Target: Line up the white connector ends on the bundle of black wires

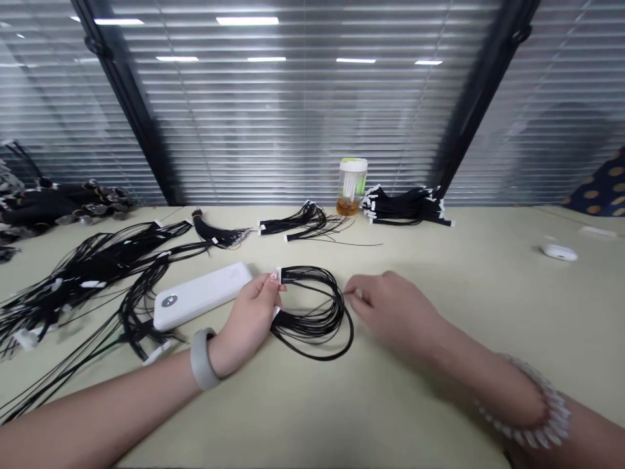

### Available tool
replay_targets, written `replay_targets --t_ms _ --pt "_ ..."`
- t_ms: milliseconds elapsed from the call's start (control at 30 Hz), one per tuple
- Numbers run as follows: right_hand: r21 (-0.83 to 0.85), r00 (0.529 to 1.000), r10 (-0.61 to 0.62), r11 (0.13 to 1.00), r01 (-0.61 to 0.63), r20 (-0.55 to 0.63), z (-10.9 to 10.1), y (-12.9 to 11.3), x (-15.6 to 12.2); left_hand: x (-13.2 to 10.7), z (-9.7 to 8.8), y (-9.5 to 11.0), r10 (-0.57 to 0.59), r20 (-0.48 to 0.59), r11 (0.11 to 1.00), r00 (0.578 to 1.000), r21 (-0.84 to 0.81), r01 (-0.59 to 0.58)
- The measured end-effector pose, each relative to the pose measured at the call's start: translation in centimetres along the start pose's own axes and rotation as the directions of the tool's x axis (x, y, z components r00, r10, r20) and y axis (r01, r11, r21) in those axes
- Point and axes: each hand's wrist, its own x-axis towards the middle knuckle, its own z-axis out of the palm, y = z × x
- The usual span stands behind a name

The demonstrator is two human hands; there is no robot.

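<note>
Backdrop: Slatted window blinds (303,111) are running across the far side, beyond a pale desk (439,378).

Desk: Seen from the hands, a white power bank (200,296) is lying at 10 o'clock, and tangled black wire bundles (83,280) are sprawling beyond it. Two smaller tagged bundles (303,221) are lying at 12 o'clock, a capped jar (351,187) is standing at 1 o'clock, and a small white case (559,253) is sitting at 2 o'clock.

Looped black wire bundle: It (312,312) is lying flat on the desk between the hands, with white-tagged ends at its left.

Left hand: The left hand (249,319) is pinching the bundle's tagged ends, just beside the power bank.

Right hand: The right hand (390,306) is holding nothing, its fingers (354,293) loosely curled just beside the loop.

Handling: The wires are looking light, thin and limp, so they are likely to slip apart; the tagged ends are offering the best grip.

Hidden: The left fingers are covering part of the tags, and a dark heap (58,205) at the desk's far left is hard to make out.
</note>
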Motion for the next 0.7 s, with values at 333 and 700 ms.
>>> replay_targets --t_ms 333,700 --pt "0.944 0.897 0.379 0.312 0.109 -0.229 -0.4 1.8 1.6 -0.6 0.0 -0.1 0.076 0.098 0.997 0.992 0.024 -0.079" --pt "0.971 0.942 0.332 0.236 -0.024 -0.057 0.3 1.0 1.5 -1.5 -0.1 0.0 0.232 0.204 0.970 0.951 0.020 -0.241"
